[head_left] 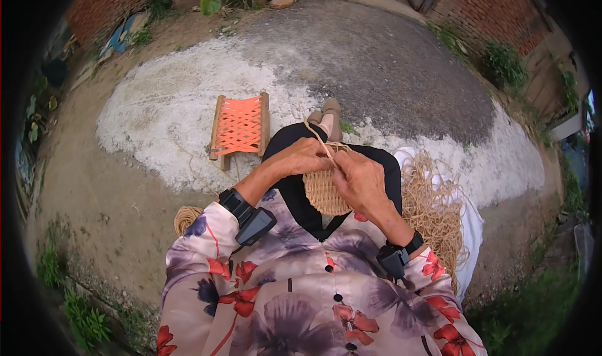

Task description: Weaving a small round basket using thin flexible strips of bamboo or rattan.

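A tan woven straw-rope piece [323,194] rests over my lap, its lower end rounded. At its upper edge my left hand [306,156] is closed, fingertips pinched together on a strand of rope [317,136] that loops up toward my shoes. Close against it, my right hand [362,178] grips the right side of the woven piece, thumb and fingers bent over its top edge. The fingertips of both hands nearly meet, and exactly how the strand passes between them is hidden.
A low wooden stool [237,127] with orange woven strapping stands ahead to the left. Beside my right leg a tangled heap of rope [429,212] lies on a white sheet [471,230]. A coil of rope [186,218] sits by my left elbow. Brick walls [486,11] edge the yard.
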Motion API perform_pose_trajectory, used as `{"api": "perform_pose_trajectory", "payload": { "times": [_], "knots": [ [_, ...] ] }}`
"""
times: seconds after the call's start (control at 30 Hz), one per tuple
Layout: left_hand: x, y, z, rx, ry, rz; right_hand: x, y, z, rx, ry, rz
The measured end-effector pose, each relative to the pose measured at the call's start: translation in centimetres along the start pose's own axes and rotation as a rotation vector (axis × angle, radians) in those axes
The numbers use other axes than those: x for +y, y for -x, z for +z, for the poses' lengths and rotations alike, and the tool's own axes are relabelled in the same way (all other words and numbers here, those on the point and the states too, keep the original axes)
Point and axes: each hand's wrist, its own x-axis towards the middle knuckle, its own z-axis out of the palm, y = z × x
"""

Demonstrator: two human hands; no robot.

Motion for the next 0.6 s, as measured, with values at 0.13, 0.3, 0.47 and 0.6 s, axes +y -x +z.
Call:
{"api": "perform_pose_trajectory", "payload": {
  "times": [0.13,0.3,0.47,0.6],
  "knots": [
    [-0.4,0.4,0.3,0.056,0.024,0.014,0.1,-0.1,-1.1,-0.072,0.001,0.040],
    [-0.2,0.8,-0.1,0.011,0.058,0.076,0.7,-0.2,-2.3,-0.135,-0.036,0.103],
    [0.1,0.9,0.4,0.023,0.065,0.039,1.0,0.0,-1.8,-0.092,-0.058,0.087],
    [-0.7,1.4,0.7,0.065,0.185,0.068,0.9,0.0,-1.8,-0.090,-0.033,0.067]
  ]
}}
